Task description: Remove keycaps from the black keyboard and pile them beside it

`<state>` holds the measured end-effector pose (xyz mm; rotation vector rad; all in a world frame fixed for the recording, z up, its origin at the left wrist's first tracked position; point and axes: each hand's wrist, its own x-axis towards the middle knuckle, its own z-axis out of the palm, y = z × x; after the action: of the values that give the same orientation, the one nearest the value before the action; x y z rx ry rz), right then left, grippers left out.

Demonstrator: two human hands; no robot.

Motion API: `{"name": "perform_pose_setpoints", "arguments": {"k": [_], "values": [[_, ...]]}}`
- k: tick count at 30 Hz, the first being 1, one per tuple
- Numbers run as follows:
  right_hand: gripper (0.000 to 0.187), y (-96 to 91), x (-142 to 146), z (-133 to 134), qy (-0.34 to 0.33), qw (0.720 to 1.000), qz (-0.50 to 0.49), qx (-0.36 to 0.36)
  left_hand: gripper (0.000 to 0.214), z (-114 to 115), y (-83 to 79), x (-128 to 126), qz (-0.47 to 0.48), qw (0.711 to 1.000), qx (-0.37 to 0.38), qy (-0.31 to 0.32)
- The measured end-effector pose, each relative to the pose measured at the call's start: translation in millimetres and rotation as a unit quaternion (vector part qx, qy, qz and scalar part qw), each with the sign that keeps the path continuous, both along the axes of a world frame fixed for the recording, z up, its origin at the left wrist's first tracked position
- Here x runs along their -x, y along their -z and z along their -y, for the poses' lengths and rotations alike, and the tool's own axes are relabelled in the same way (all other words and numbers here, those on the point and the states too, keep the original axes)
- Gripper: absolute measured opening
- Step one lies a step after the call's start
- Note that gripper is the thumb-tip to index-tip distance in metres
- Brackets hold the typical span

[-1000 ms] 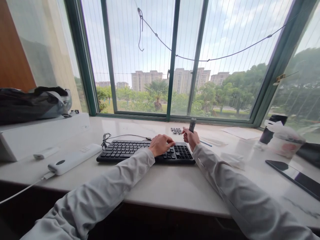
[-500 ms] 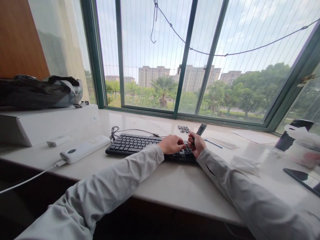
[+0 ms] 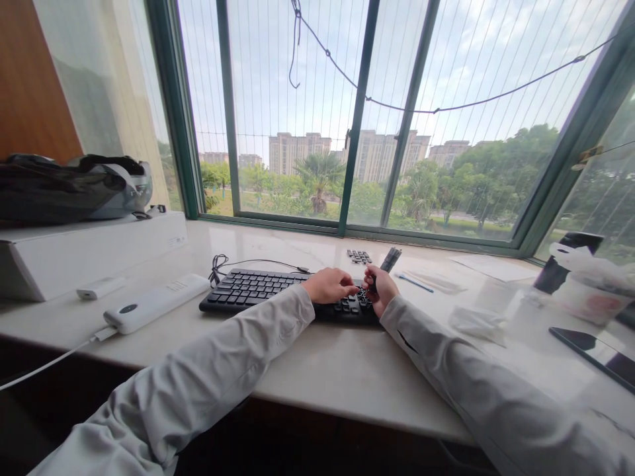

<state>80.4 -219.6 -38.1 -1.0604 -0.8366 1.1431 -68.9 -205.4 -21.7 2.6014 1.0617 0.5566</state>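
Observation:
A black keyboard (image 3: 258, 287) lies on the pale worktop, and its number-pad end shows an exposed patch without keycaps (image 3: 364, 299). My left hand (image 3: 330, 285) rests over the right part of the keyboard, fingers bent and the thumb and fingertips close together by that patch. Whatever sits between them is too small to make out. Just to the right, my right hand (image 3: 381, 289) is closed round a dark narrow tool (image 3: 391, 259) that sticks up and away from the fist; its lower end is hidden. Behind the hands, several loose keycaps (image 3: 359, 256) lie in rows.
A thin blue stick (image 3: 415, 283) lies right of the right hand, beside clear plastic wrapping (image 3: 479, 322). A phone (image 3: 595, 356) and a bagged cup (image 3: 595, 294) stand farther right. On the left are a white power bank (image 3: 156, 304) with a cable and a white box (image 3: 99, 254).
The whole view has shifted slightly, so everything appears a little farther left. Both hands keep nearly the same place over the keyboard, and the right hand still holds the dark tool.

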Motion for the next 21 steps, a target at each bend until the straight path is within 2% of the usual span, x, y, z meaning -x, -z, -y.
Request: {"name": "perform_pose_setpoints", "arguments": {"k": [3,6,9,13,21], "values": [[0.029,4.1,3.7,0.2,-0.008,0.999,-0.035,-0.016,0.029,-0.8,2.1,-0.1,-0.001,1.000,0.017,0.021],[0.035,6.3,8.0,3.8,-0.017,0.997,-0.038,-0.065,0.028,-0.4,7.8,-2.3,0.021,0.999,0.003,0.030],[0.041,7.6,10.9,8.2,-0.020,0.995,-0.031,-0.096,0.032,3.3,13.7,-5.9,0.033,0.999,-0.012,-0.005],[0.046,10.7,11.9,9.6,-0.026,0.992,-0.043,-0.119,0.036,8.0,16.1,-9.2,0.021,0.998,0.008,-0.063],[0.044,21.7,13.2,8.9,-0.004,0.984,-0.012,-0.177,0.043,5.7,13.0,-9.1,0.019,0.996,0.051,-0.070]]}}
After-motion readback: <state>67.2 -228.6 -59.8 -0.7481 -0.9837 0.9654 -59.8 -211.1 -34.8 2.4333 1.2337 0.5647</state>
